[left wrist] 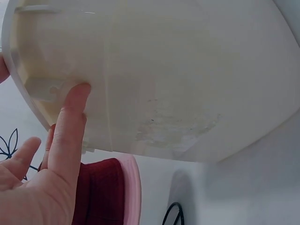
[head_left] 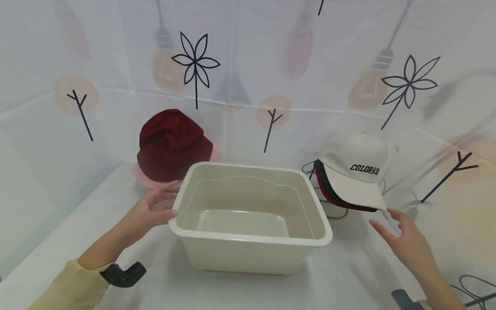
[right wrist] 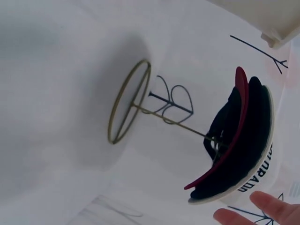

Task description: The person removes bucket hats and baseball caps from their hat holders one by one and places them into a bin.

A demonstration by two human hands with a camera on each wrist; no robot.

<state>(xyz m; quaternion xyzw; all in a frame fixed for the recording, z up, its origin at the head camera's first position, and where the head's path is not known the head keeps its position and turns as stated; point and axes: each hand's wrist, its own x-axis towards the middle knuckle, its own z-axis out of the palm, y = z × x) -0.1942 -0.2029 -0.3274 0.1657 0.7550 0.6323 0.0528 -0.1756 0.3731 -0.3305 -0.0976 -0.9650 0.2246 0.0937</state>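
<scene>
A cream plastic bin stands on the table with its inside bare. My left hand is at its left end, fingers fairly straight; in the left wrist view a fingertip touches the outer wall below the rim. To the right, a white cap lettered COLORADO sits on top of a dark cap and a red cap, stacked on a thin metal stand. My right hand is just beside the white cap's brim, thumb and index finger spread apart and holding nothing.
Behind the bin on the left, a dark red bucket hat sits over a pink hat. A printed white cloth hangs at the back. Thin dark wires show at the lower right.
</scene>
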